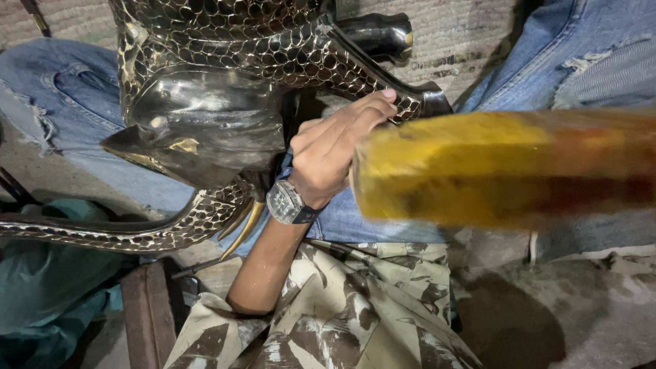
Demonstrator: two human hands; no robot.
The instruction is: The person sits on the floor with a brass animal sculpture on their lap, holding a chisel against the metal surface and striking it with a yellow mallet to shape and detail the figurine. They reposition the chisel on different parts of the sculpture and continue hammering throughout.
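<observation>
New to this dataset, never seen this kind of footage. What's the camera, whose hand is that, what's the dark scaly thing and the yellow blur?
There is no machine here. One camera sits on a person's head and looks down at their lap, so the camouflage trousers are the wearer's own. The left hand, with a wristwatch, grips a dark metal elephant figure covered in a scale-like inlay; its trunk curves out to the left and a brass tusk points down. The yellow wooden block is blurred by motion and close to the lens. The right hand is out of view, so I cannot tell what holds the block. The jeans at the top look like another person's legs. A woven mat lies behind.
</observation>
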